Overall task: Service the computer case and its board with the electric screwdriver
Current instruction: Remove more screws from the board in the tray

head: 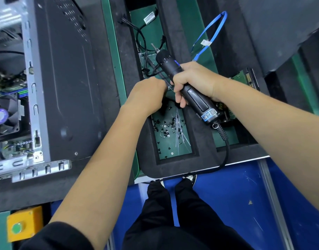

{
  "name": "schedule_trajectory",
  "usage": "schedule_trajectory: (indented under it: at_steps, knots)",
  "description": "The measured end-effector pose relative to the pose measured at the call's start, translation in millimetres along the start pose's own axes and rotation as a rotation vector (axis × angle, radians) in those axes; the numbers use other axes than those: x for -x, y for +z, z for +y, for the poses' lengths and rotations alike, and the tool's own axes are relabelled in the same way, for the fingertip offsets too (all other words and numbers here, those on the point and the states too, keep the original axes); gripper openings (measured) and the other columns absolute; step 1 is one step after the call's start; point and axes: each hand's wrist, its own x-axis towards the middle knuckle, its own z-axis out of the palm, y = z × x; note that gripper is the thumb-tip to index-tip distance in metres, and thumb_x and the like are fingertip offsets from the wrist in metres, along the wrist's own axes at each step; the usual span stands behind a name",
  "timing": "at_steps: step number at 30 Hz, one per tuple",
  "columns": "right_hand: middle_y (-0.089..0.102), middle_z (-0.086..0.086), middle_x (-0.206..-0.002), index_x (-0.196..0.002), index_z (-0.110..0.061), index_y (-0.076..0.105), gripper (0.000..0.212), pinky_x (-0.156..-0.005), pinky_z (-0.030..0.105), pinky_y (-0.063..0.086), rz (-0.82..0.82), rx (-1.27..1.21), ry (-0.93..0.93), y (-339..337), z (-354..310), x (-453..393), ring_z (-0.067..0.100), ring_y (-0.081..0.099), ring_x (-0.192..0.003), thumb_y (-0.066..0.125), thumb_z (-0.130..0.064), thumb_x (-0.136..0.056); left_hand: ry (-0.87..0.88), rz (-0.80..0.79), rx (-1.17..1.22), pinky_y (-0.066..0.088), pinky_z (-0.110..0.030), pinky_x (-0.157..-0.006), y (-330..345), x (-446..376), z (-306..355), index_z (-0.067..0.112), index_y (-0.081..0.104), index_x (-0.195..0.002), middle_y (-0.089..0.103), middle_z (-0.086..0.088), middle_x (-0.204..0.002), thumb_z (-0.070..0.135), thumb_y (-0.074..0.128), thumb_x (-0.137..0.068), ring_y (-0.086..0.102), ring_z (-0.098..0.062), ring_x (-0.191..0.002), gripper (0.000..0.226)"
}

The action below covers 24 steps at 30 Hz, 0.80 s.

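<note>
The open computer case [64, 78] lies at the left, its dark side panel up, with the board and a black cooling fan [5, 116] showing at the far left edge. My right hand [193, 82] grips the black electric screwdriver [175, 69], whose bit points up and away over a foam tray. My left hand [147, 94] is curled just left of the right hand, above the screw compartment [171, 134]; its fingertips are hidden, so what it holds is unclear.
The black foam tray [149, 159] holds several loose screws and thin cable ties, black cables [142, 44] and a blue flat cable [211, 31]. A green circuit board [245, 76] lies right of my wrist. The screwdriver cord [225, 152] hangs over the table edge. A yellow button box [23, 224] sits low left.
</note>
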Motion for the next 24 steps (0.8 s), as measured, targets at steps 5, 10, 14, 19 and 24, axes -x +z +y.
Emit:
schedule_trajectory:
  at_steps: [5,10,14,19,24]
  knots:
    - [0.064,0.019,-0.059,-0.081,-0.006,0.048,0.013,-0.048,0.024,0.051,-0.029,-0.018,-0.001,-0.9,-0.1,0.6,0.030,0.062,-0.047,0.055,-0.004,-0.070,-0.012,-0.028,-0.007,0.034,-0.033,-0.056,-6.7,-0.5,-1.4,0.010,0.062,-0.089,0.046,-0.005,-0.073,0.000,0.052,-0.078,0.045,-0.028,-0.065,0.018]
    - [0.065,0.020,-0.060,-0.086,-0.007,0.046,0.026,-0.047,0.025,0.050,-0.039,-0.027,-0.001,-2.9,-0.6,-0.3,0.031,0.062,-0.047,0.055,-0.009,-0.061,0.073,-0.163,-0.197,0.034,-0.031,-0.062,14.8,9.2,26.2,0.018,0.055,-0.097,0.063,-0.003,-0.098,0.009,0.051,-0.085,0.062,-0.026,-0.087,0.016]
    - [0.065,0.021,-0.060,-0.090,-0.006,0.047,0.030,-0.046,0.024,0.049,-0.032,-0.026,0.002,-2.9,-0.8,-0.5,0.031,0.062,-0.046,0.055,-0.010,-0.061,-0.130,-0.190,0.148,0.038,-0.033,-0.066,33.0,9.5,44.4,0.011,0.048,-0.123,0.059,-0.009,-0.107,0.004,0.051,-0.085,0.060,-0.031,-0.099,0.038]
    - [0.064,0.021,-0.059,-0.094,-0.006,0.048,0.034,-0.044,0.023,0.047,-0.021,-0.029,0.000,-1.7,-1.2,-0.5,0.031,0.062,-0.045,0.056,-0.010,-0.061,-0.265,-0.217,0.416,0.042,-0.034,-0.067,35.5,8.7,49.7,0.010,0.050,-0.112,0.053,-0.008,-0.097,0.006,0.059,-0.083,0.058,-0.030,-0.094,0.031]
    - [0.065,0.020,-0.059,-0.090,-0.006,0.047,0.029,-0.045,0.023,0.048,-0.024,-0.032,-0.001,-1.2,-1.5,0.4,0.030,0.062,-0.045,0.055,-0.008,-0.062,-0.367,-0.215,0.518,0.046,-0.033,-0.075,27.9,6.2,43.5,0.009,0.052,-0.112,0.053,-0.011,-0.114,0.001,0.052,-0.080,0.056,-0.031,-0.103,0.033]
